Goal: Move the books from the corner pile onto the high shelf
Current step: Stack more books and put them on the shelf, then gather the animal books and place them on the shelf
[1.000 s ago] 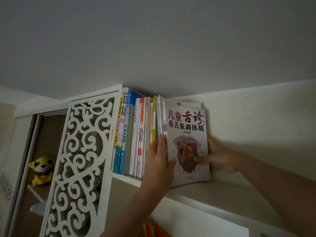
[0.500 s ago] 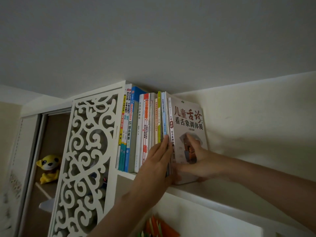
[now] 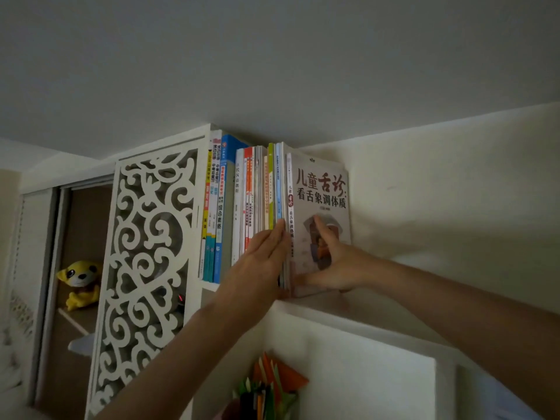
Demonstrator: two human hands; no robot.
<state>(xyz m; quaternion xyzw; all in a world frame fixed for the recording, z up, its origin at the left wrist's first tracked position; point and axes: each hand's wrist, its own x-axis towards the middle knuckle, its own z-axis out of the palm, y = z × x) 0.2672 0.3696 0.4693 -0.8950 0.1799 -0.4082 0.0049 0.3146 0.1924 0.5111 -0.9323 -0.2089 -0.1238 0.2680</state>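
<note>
Hands beside end book

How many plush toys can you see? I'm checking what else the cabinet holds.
1: a yellow plush toy sits on a shelf in the open cabinet at far left, left of the white fretwork panel. The panel may hide others.

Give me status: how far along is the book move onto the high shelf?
Done: a row of books already stands upright on the high shelf. In hand: the left hand lies flat against the spines, and the right hand presses the outermost book against the row. Left: letting go of that book. The corner pile is out of view, so the remaining count is unknown.
</note>
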